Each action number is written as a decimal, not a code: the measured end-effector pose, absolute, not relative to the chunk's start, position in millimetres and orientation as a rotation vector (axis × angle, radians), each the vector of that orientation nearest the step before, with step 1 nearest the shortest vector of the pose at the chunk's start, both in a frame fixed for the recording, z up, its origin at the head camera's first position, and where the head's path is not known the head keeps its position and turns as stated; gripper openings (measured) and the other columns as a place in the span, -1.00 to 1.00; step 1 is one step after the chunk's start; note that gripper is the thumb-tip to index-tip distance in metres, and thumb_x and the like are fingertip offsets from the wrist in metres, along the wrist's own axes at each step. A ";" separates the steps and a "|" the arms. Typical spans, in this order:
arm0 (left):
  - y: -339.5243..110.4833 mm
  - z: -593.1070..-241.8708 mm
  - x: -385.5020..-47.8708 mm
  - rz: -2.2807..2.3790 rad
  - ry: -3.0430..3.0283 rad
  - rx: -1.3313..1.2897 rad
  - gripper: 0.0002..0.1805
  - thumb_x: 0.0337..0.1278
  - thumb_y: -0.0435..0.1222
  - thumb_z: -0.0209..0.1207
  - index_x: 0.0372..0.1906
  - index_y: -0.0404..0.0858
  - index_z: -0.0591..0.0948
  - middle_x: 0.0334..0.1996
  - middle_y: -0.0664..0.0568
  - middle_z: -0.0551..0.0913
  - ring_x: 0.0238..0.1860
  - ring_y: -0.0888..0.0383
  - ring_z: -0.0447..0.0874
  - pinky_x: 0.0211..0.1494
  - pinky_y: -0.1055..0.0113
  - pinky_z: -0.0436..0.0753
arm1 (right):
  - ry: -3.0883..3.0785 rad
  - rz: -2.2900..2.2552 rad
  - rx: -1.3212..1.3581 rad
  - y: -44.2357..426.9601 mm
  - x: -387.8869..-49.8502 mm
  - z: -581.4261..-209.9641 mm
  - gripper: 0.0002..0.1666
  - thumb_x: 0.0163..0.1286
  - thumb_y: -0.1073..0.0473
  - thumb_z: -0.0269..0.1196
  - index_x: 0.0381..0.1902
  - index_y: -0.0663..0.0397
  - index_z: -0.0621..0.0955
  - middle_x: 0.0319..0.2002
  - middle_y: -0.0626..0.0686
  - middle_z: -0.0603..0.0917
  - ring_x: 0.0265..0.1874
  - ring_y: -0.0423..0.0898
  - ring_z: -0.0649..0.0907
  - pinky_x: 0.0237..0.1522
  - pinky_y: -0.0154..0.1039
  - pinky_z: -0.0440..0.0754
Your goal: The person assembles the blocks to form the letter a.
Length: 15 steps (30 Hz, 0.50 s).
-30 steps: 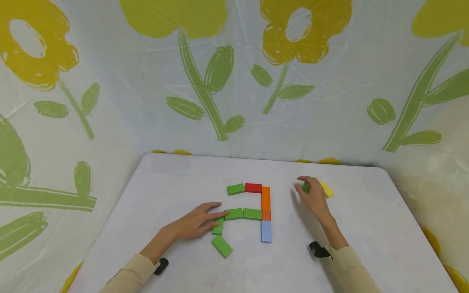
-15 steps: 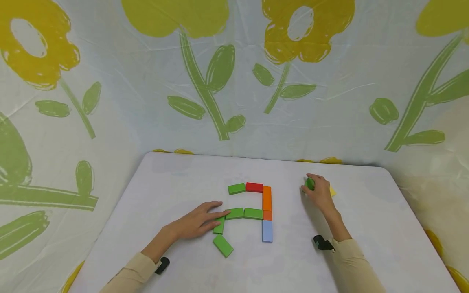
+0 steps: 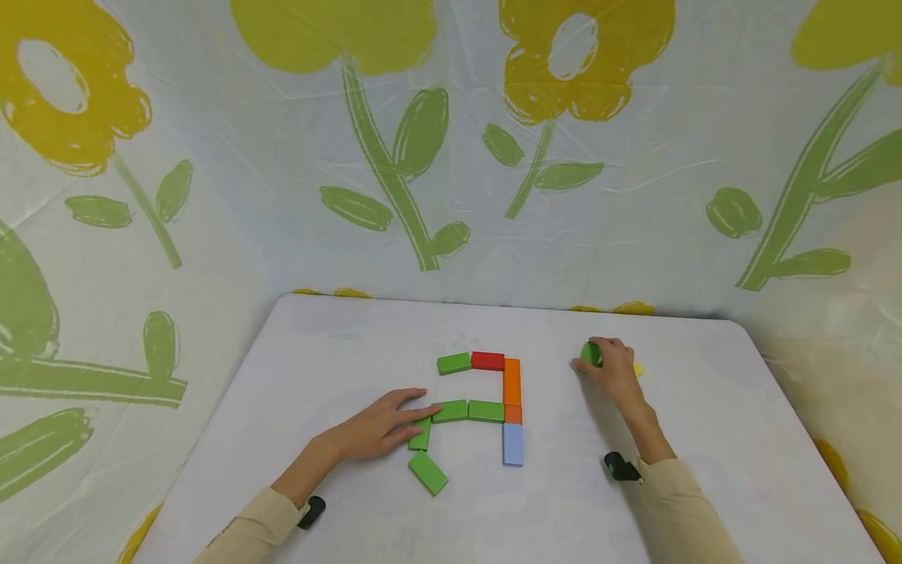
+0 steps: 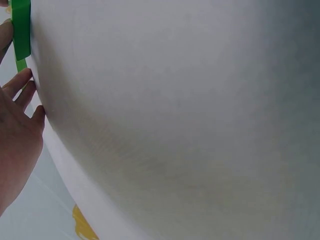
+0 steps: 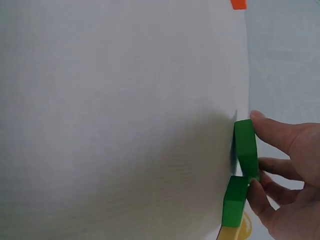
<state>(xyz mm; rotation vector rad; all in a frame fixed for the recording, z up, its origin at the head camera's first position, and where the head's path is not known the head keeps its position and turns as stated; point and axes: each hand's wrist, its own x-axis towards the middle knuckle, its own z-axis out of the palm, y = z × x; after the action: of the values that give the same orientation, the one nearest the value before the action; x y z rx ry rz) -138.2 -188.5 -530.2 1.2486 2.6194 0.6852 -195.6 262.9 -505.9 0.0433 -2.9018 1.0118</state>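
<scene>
Toward the back right of the table, my right hand point(image 3: 615, 374) pinches a green block point(image 3: 590, 354) between thumb and fingers. In the right wrist view, a second green block point(image 5: 235, 202) lies against the fingertips, with a yellow block point(image 5: 228, 233) just beyond it. That yellow one is mostly hidden behind the hand in the head view. At left, my left hand point(image 3: 377, 427) rests with its fingers stretched out, touching a standing-lengthwise green block point(image 3: 420, 435) and the left end of a flat green block point(image 3: 449, 411).
A red block point(image 3: 488, 360), an orange block point(image 3: 512, 381) and a blue block point(image 3: 513, 444) join several green ones in an angular outline on the white table point(image 3: 338, 337). One green block point(image 3: 428, 473) lies askew at the lower left. A flower-printed cloth hangs behind.
My right hand has shifted slightly right over the yellow block, and the green block in its fingers has turned and shows more of its face. The left hand stays put.
</scene>
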 end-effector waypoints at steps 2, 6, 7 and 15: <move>-188.2 -530.0 -137.9 0.690 2.617 1.248 -0.47 0.59 -0.10 0.06 0.55 0.02 0.38 0.52 -0.20 0.27 0.53 -0.11 0.22 0.51 -0.09 0.30 | -2.853 1.037 0.063 261.6 -193.7 -506.5 -0.33 0.37 0.24 0.42 0.27 0.56 0.45 0.21 0.59 0.40 0.09 0.47 0.44 0.06 0.27 0.50; -188.3 -530.4 -137.3 0.690 2.621 1.238 -0.46 0.58 -0.11 0.06 0.55 0.03 0.38 0.52 -0.19 0.27 0.53 -0.11 0.22 0.51 -0.09 0.29 | -2.761 1.086 0.131 259.7 -190.0 -507.4 -0.36 0.28 0.35 0.46 0.24 0.53 0.49 0.18 0.53 0.43 -0.03 0.39 0.57 0.04 0.22 0.58; -188.3 -530.6 -137.2 0.690 2.622 1.237 -0.46 0.58 -0.11 0.07 0.55 0.03 0.38 0.52 -0.19 0.27 0.53 -0.11 0.22 0.51 -0.09 0.29 | -2.742 1.093 0.141 259.2 -189.0 -507.8 -0.37 0.26 0.38 0.47 0.23 0.52 0.50 0.16 0.50 0.44 -0.07 0.36 0.58 0.01 0.18 0.60; -188.2 -530.6 -136.7 0.699 2.621 1.239 -0.47 0.58 -0.12 0.07 0.55 0.03 0.39 0.51 -0.21 0.28 0.52 -0.13 0.22 0.50 -0.11 0.31 | -2.645 1.105 0.197 253.1 -179.2 -511.7 -0.48 0.21 0.48 0.47 0.13 0.48 0.60 0.03 0.42 0.53 -0.17 0.24 0.62 -0.13 -0.07 0.70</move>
<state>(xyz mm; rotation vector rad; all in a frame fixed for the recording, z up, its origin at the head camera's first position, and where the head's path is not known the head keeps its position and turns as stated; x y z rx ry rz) -136.7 -188.2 -530.6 1.2392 2.6208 0.6991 -179.2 253.1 -511.7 0.1969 -2.6450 1.1053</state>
